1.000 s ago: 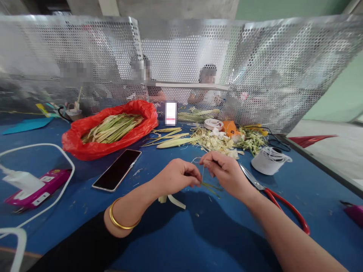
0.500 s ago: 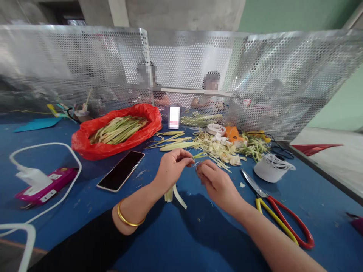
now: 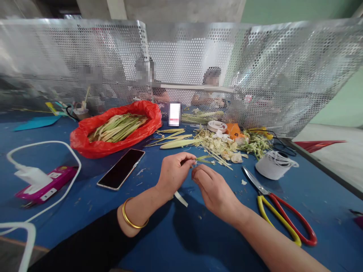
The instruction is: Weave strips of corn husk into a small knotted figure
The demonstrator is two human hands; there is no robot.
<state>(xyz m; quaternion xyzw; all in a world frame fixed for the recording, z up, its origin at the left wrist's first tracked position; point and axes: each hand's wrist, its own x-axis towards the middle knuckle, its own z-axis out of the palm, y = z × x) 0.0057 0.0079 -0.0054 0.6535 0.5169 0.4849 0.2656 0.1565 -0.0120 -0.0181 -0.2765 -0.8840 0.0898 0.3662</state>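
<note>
From my feed: left hand [image 3: 176, 172] pinches a green strip [image 3: 203, 158] above the surface [image 3: 159, 245], probably steadying it. Right hand [image 3: 212, 185] bunched just beside; can't tell what's pinched. Scissors [image 3: 263, 190] nearby, presumably for reach.

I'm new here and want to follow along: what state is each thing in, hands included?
Left hand: pinching a thin green strand
Right hand: curled, hold unclear
Red bag: open, plant strips inside
Phone: flat, screen dark
Scissors: blades apparently closed
Power strip: white plug inserted
White spool: cord looped on top
</note>
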